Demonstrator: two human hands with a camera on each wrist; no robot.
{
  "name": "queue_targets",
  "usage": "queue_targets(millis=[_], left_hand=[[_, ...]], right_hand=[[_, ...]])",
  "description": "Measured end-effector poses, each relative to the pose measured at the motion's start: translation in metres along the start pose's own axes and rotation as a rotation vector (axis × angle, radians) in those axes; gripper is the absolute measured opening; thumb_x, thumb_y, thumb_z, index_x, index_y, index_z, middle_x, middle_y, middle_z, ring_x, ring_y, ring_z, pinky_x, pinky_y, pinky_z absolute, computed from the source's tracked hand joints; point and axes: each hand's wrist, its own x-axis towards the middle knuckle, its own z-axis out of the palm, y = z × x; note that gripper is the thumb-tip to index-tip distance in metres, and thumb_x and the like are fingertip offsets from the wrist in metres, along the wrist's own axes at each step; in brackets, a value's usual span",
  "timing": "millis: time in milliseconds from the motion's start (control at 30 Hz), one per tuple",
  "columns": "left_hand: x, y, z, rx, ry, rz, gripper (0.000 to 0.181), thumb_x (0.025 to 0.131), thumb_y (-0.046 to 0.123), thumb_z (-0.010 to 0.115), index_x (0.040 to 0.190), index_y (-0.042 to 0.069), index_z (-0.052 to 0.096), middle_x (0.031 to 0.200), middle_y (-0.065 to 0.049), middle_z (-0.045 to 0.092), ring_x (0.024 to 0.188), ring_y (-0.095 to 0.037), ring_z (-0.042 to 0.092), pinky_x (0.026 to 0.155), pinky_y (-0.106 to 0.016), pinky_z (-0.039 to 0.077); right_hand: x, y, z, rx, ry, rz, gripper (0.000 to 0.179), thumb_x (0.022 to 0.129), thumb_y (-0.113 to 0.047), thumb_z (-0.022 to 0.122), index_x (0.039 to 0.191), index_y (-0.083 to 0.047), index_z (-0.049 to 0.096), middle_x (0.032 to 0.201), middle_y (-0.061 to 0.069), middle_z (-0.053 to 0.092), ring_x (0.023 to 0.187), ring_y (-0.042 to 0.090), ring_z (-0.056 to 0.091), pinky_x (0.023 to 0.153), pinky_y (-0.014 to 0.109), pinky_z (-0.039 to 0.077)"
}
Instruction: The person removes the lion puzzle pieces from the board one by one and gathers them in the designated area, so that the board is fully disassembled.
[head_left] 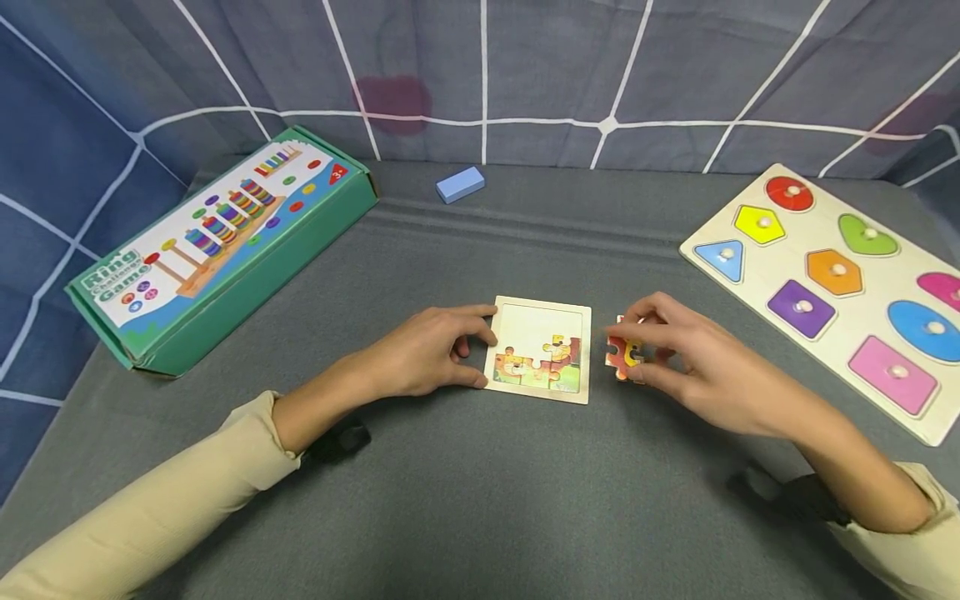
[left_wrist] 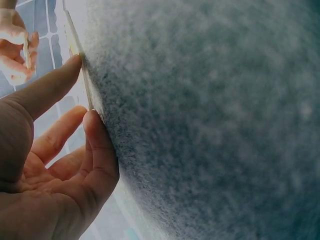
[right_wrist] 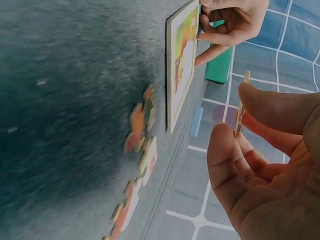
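Observation:
A small square wooden puzzle board (head_left: 582,350) lies on the grey surface, its lower part filled with picture pieces and its upper part bare. My left hand (head_left: 431,350) holds the board's left edge, with thumb and index finger near the two left corners. Just right of the board, my right hand (head_left: 693,358) pinches a thin puzzle piece (right_wrist: 242,107) between thumb and fingers, above the surface. Beneath that hand, several loose puzzle pieces (right_wrist: 137,122) lie in the right wrist view. In the head view, red and yellow pieces show at the right fingertips, partly hidden.
At the left stands a green ring game box (head_left: 247,292). A blue block (head_left: 461,185) lies at the back, near the dark checked cloth (head_left: 540,67). On the right is a shape board (head_left: 757,271) with colored knobbed shapes.

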Motion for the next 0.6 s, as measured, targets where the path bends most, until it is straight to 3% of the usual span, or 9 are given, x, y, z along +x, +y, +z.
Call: queue_targets(millis=[333, 600], left_hand=[[0.0, 0.001, 0.0, -0.004, -0.004, -0.008, 0.037, 0.08, 0.016, 0.085, 0.113, 0.008, 0.069, 0.151, -0.013, 0.043, 0.081, -0.011, 0.055, 0.072, -0.027, 0.047], [0.001, 0.001, 0.0, 0.01, -0.009, -0.015, 0.038, 0.08, 0.017, 0.084, 0.114, 0.009, 0.069, 0.151, -0.012, 0.043, 0.081, -0.01, 0.055, 0.072, -0.027, 0.047]], right_hand=[[-0.032, 0.017, 0.0, -0.034, 0.032, 0.032, 0.053, 0.078, 0.0, 0.082, 0.127, -0.01, 0.066, 0.117, -0.006, 0.051, 0.094, 0.006, 0.048, 0.069, 0.021, 0.044], [-0.042, 0.027, 0.001, -0.048, 0.045, 0.067, 0.055, 0.078, -0.002, 0.083, 0.128, -0.013, 0.065, 0.119, -0.006, 0.053, 0.098, 0.003, 0.048, 0.075, 0.017, 0.041]])
